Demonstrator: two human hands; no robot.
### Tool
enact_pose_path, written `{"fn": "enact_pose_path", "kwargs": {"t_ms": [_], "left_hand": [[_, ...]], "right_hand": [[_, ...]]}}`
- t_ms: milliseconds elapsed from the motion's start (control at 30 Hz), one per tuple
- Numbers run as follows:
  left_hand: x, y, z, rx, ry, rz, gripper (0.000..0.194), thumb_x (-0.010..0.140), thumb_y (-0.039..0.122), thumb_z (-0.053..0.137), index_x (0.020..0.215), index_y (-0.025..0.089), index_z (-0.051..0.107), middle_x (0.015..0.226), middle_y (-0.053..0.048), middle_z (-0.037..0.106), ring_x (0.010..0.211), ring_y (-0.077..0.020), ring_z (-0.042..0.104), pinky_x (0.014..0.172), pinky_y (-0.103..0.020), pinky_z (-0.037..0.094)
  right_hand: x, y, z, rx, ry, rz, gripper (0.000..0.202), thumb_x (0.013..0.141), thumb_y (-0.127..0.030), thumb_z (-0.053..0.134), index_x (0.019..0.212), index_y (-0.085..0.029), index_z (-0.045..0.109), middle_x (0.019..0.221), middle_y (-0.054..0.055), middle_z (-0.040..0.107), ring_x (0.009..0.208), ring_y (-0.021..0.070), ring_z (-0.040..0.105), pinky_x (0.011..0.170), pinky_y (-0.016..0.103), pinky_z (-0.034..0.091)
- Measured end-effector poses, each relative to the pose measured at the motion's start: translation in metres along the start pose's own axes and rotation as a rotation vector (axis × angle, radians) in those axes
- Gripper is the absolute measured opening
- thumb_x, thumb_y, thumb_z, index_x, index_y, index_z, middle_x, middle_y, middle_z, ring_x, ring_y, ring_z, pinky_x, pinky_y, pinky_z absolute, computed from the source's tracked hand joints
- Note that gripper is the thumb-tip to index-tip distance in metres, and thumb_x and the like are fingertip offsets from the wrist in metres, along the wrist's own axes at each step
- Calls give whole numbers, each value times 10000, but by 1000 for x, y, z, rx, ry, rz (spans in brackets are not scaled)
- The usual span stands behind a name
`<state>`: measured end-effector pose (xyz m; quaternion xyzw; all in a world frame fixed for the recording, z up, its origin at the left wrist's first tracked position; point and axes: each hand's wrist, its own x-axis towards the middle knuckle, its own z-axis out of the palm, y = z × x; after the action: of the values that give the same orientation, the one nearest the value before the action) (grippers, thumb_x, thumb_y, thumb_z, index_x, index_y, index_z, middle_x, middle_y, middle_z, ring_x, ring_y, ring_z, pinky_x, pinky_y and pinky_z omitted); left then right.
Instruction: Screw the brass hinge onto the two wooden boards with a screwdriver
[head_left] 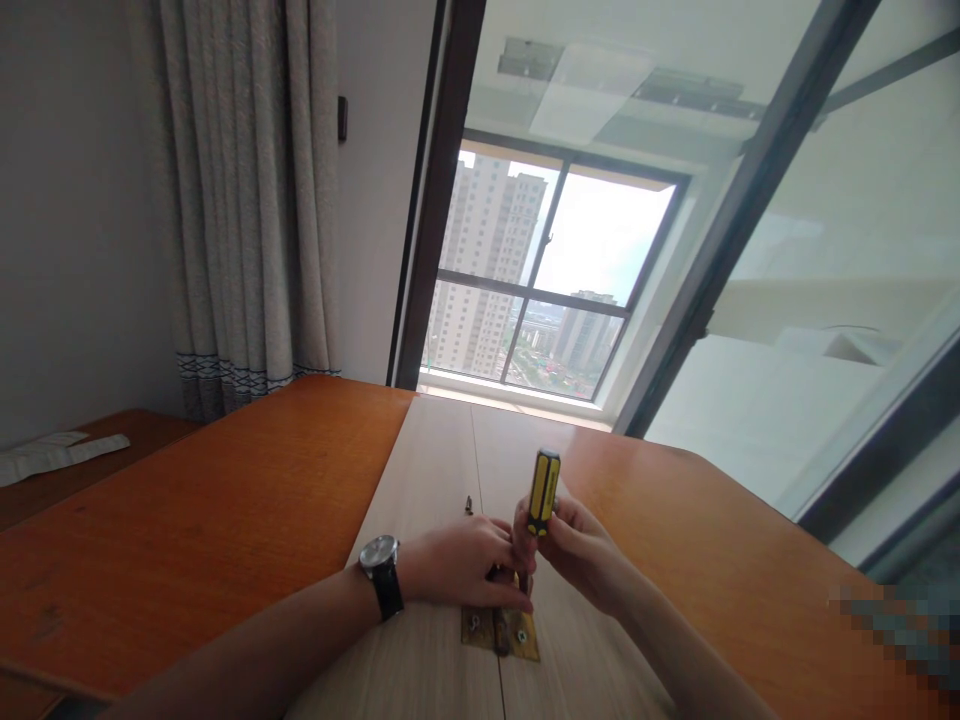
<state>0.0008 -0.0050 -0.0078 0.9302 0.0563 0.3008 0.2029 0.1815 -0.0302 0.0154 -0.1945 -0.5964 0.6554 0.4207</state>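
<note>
My right hand [589,555] is closed around a yellow and black screwdriver [544,490], its handle pointing up. Below the handle, the shaft and tip are hidden by my fingers. My left hand [469,562], with a watch [380,565] on the wrist, rests on the pale board [427,470]. Its fingers are bent together under the screwdriver, and what they pinch is hidden. A brass-coloured hinge [510,640] lies across the seam between two pale panels, partly covered by my left hand. Screw heads show in its near end. Loose screws [469,505] lie just beyond my left hand.
The pale panels lie on an orange-brown wooden table [225,500]. White strips [60,455] rest on a brown surface at the far left. A grey curtain [240,180] hangs behind, beside a dark-framed glass door [720,250] and a window.
</note>
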Motion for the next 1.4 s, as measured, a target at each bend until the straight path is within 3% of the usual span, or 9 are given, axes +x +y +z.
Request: {"fn": "enact_pose_path", "kwargs": {"t_ms": [400,567,800,967,1167,1400], "left_hand": [[-1,-3,2,0,-40,-39,167,835,242,714,712,161,634,973,-72,737,973,-183,660,933,-239,482],[-1,-3,3,7,-19,-2,208,841,245,705,677,148,622,956,-90,734,950,-192,655,909,-254,500],[-3,-3,2,23,-30,-33,120,854,258,691,796,153,691,856,-59,730,942,-200,654,962,-285,475],[-2,-3,1,-6,-53,-26,105,863,257,677,834,158,697,963,-71,716,983,-185,641,971,-266,470],[-2,-4,1,-33,-59,-46,102,862,249,668,806,167,691,950,-70,720,973,-188,643,954,-273,485],[-2,-4,1,13,-37,-16,150,858,264,674,762,149,672,871,-77,720,922,-194,653,905,-262,499]], "right_hand": [[-1,2,1,63,-54,-29,313,831,-452,716,922,-159,651,707,0,563,598,107,521,609,237,416],[1,5,1,0,-57,-53,318,805,-457,746,879,-167,638,626,-32,545,534,82,474,571,211,398],[-2,5,-1,-7,-78,-30,342,866,-467,678,977,-144,704,620,9,631,585,117,561,631,243,442],[-2,3,3,65,-40,3,340,914,-429,626,1087,-139,666,591,-12,584,543,108,536,598,239,445],[0,4,5,69,-46,-31,256,901,-429,640,953,-180,613,595,-3,617,530,120,544,562,234,446],[-2,4,0,76,-65,-16,280,896,-435,641,965,-164,631,646,28,659,585,155,589,597,272,468]]}}
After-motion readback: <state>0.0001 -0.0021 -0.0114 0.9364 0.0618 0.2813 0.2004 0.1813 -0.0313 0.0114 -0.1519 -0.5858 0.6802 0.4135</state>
